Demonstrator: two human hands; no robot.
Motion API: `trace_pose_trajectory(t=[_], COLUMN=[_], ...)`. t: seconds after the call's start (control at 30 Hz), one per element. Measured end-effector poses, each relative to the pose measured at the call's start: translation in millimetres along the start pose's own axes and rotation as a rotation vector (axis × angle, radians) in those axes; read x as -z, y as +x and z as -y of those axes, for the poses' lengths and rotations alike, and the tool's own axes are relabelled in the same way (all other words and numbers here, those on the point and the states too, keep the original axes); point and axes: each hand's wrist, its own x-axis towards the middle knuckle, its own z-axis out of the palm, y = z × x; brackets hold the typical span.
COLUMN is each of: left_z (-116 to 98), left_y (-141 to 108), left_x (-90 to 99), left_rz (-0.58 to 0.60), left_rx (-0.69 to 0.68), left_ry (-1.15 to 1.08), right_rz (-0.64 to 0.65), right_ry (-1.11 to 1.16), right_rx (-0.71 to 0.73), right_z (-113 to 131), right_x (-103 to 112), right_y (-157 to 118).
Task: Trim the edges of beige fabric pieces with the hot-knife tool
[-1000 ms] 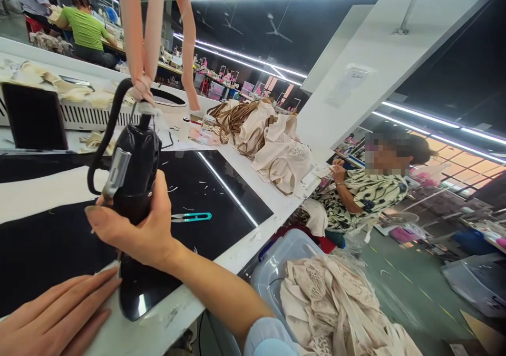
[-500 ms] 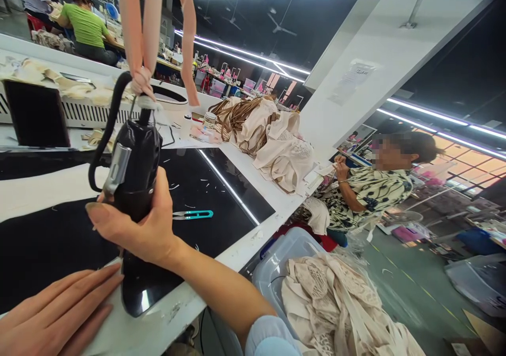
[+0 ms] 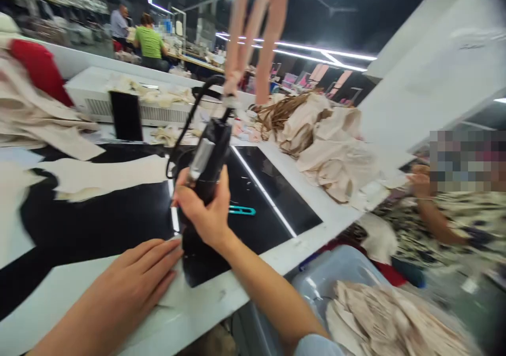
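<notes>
My right hand [image 3: 207, 203] is wrapped round a black hand-held electric tool [image 3: 213, 155] with a silver lever, its cable looping at the left. Pink fabric strips [image 3: 253, 34] run up from the tool's top. My left hand [image 3: 138, 271] lies flat, fingers stretched, on a pale sheet [image 3: 79, 287] at the table's front edge, its fingertips close to the tool's base. The tool's lower end is partly hidden by my right hand. Just right of that hand, teal thread snips [image 3: 244, 210] lie on the black surface [image 3: 272, 187].
Beige garments [image 3: 336, 155] are heaped at the table's back right. A grey-blue tub [image 3: 343, 266] of beige pieces stands below the right edge. Cream fabric [image 3: 114, 176] and a dark upright panel [image 3: 125, 116] are at the left. A co-worker's arm [image 3: 438, 219] shows at the right.
The view has swung left, bringing more of the table's left side into sight. My right hand still holds the tool, and my left hand still lies flat beside it.
</notes>
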Motion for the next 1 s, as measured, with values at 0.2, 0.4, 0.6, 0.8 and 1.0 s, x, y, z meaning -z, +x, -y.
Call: trace_pose_trajectory(t=[0.2,0.4,0.6,0.8,1.0], left_z=[-9.4,-13.3,-12.5,-13.1,-12.4], left_y=[24.2,18.6,20.6,20.9,20.8], left_x=[18.7,15.3,17.4,16.4,15.2], left_rz=[0.004,-0.012,-0.026,-0.034,-0.047], left_rx=[0.146,0.156,0.157,0.156,0.153], left_ry=[-0.052,-0.083,-0.083,-0.085,-0.098], right_rz=[0.019,0.037,0.041,0.030,0.036], right_ry=[0.118,0.110,0.104,0.078,0.082], right_rx=[0.068,0.096,0.103,0.096,0.105], right_z=[-8.4,-5.5,-6.3,-6.0,-6.8], right_x=[7.5,9.7,10.8,10.7,9.6], right_y=[-1.3,-3.2,-2.8,-2.3,-1.9])
